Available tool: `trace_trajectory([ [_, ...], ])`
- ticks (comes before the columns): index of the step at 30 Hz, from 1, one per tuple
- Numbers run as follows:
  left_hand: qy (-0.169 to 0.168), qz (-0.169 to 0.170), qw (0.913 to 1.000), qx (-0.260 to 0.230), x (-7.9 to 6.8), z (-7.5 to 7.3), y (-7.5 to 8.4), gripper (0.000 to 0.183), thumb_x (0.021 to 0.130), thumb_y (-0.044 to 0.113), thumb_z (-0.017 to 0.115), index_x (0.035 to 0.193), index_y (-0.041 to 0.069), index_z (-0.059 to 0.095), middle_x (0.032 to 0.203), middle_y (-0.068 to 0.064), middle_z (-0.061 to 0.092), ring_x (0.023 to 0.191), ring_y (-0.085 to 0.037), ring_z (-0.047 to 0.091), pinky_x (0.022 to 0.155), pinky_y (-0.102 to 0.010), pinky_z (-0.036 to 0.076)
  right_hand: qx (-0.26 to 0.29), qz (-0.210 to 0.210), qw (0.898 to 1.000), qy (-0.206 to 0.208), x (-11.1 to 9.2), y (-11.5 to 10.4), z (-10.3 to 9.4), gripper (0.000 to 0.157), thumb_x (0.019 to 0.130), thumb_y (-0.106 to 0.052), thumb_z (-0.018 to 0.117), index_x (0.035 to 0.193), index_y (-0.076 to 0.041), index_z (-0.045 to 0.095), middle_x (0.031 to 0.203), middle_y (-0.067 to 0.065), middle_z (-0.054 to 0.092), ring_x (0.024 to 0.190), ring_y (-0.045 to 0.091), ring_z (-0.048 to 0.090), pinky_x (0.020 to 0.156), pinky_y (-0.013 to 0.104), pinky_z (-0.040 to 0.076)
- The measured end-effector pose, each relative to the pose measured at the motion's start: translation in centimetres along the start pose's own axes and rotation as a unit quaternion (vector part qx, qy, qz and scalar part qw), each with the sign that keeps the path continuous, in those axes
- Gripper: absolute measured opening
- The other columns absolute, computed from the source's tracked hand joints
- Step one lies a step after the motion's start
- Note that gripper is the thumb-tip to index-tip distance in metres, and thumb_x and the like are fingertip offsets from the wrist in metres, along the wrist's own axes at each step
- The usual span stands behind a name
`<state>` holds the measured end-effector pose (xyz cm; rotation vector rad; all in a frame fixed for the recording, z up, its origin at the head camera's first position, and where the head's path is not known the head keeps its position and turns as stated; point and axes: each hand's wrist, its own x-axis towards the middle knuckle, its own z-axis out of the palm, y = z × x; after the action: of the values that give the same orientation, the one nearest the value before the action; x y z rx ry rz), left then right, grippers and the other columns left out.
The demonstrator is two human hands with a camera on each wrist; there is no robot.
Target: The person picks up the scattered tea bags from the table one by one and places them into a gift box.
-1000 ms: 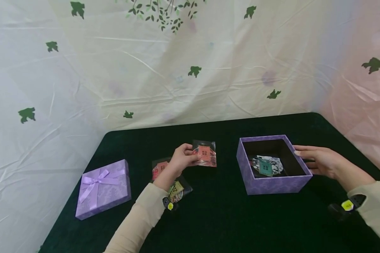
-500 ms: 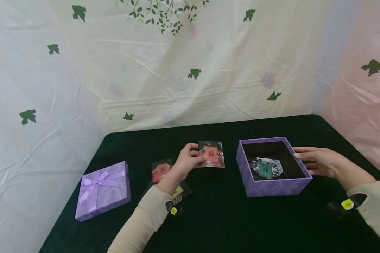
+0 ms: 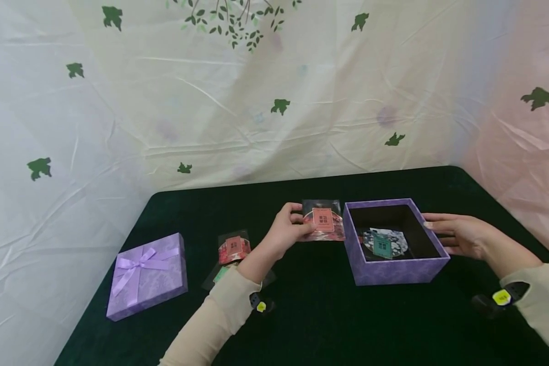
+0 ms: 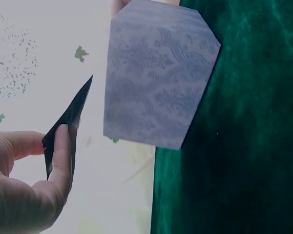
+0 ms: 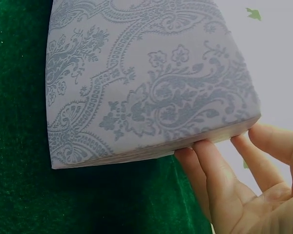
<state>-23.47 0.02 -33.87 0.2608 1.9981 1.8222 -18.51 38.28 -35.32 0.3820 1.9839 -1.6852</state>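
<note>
My left hand [image 3: 289,227] pinches a flat, clear-edged packet [image 3: 324,222] with a red label, thumb on its front. The packet's right edge meets the left wall of an open purple patterned box [image 3: 393,272] in the head view. In the left wrist view the packet [image 4: 68,117] appears nearly edge-on, dark, between the fingers. Inside the box lies a packet with a green label [image 3: 383,246]. My right hand [image 3: 462,234] rests straight fingers against the box's right wall, thumb tip at the rim. In the right wrist view the fingertips [image 5: 205,148] touch that wall.
A purple lid [image 3: 148,277] with a ribbon bow lies on the left of the dark green tablecloth [image 3: 320,320]. Another red-labelled packet [image 3: 234,247] and a green-labelled one [image 3: 224,273] lie partly under the left forearm. A leaf-printed curtain [image 3: 238,117] hangs behind the table.
My left hand has carried the red-labelled packet rightward, from the table's middle to the box's left wall. The right hand and the box have stayed in place.
</note>
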Motion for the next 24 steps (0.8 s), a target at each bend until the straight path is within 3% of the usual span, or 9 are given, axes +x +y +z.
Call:
trace_trajectory([
  [9, -0.029, 0.0, 0.9995, -0.011, 0.3, 1.5, 0.7, 0.049, 0.09, -0.001, 0.06, 0.132, 0.004, 0.037, 0.115, -0.02, 0.058, 0.088, -0.017, 0.063, 0.079, -0.032, 0.057, 0.002, -0.001, 1.0, -0.008, 0.1, 0.0, -0.1, 0.017, 0.096, -0.034, 0.055, 0.093, -0.05, 0.059, 0.099, -0.015, 0.058, 0.099, 0.018, 0.055, 0.087, 0.036, 0.052],
  [24, -0.048, 0.004, 0.9988, -0.003, 1.1, 4.2, 1.2, 0.048, 0.09, -0.001, 0.06, 0.132, 0.004, 0.037, 0.112, -0.016, 0.056, 0.09, -0.022, 0.063, 0.079, -0.036, 0.057, 0.01, -0.001, 1.0, -0.004, 0.0, 0.1, -0.1, 0.017, 0.096, -0.034, 0.055, 0.091, -0.05, 0.06, 0.095, -0.016, 0.06, 0.095, 0.016, 0.057, 0.086, 0.036, 0.053],
])
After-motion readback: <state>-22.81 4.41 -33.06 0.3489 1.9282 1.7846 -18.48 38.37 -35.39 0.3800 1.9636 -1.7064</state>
